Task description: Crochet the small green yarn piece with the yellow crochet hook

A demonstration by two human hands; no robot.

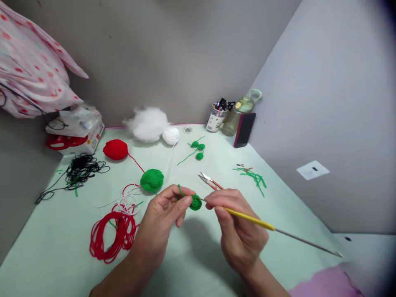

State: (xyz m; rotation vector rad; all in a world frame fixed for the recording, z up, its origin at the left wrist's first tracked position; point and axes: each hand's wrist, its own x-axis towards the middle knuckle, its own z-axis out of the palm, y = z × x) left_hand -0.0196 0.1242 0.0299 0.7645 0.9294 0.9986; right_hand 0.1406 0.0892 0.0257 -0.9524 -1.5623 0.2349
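My left hand (pixel 163 214) pinches a small green crocheted piece (pixel 195 202) between thumb and fingers, with green yarn looped over the fingers. My right hand (pixel 238 225) is closed around a crochet hook (pixel 262 225) with a yellow grip; its tip pokes into the green piece. A green yarn ball (pixel 152 180) lies just behind my left hand on the pale green table (pixel 62 243).
Thread snips (pixel 208 180) lie behind my hands. Red yarn loops (pixel 113 235), a red ball (pixel 115 149), a white ball (pixel 170 135), stuffing (pixel 147 123), black cord (pixel 81 169), small green pieces (pixel 198 149), green scraps (pixel 253 177), a pen cup (pixel 216 117), bottle (pixel 239 113) and phone (pixel 244 130) sit around.
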